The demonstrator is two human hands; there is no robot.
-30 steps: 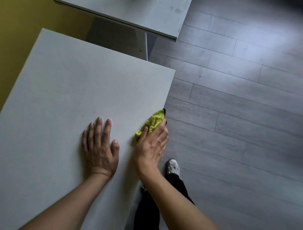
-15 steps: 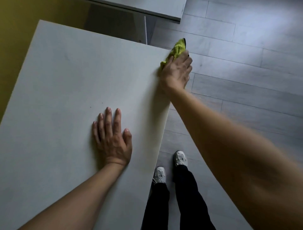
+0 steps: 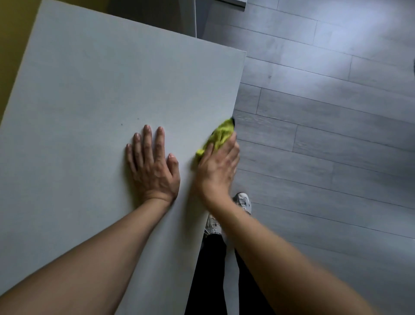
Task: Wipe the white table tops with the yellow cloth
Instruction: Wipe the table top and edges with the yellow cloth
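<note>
The white table top [image 3: 101, 94] fills the left and middle of the view. My left hand [image 3: 152, 164] lies flat on it, fingers straight and spread. My right hand [image 3: 216, 166] presses the yellow cloth [image 3: 219, 138] against the table's right edge, its fingers extended over the cloth and partly past the edge. Most of the cloth is hidden under the hand; a bunched part sticks out ahead of the fingertips.
Grey plank floor [image 3: 325, 135] lies to the right of the table. My feet in white shoes [image 3: 242, 202] stand by the table's right edge. A second table's corner [image 3: 233, 2] shows at the top. A yellow wall [image 3: 13, 45] is at the left.
My right hand slid the cloth along the right edge out to the far corner, then back toward me to mid-edge. The left hand stayed flat on the table.
</note>
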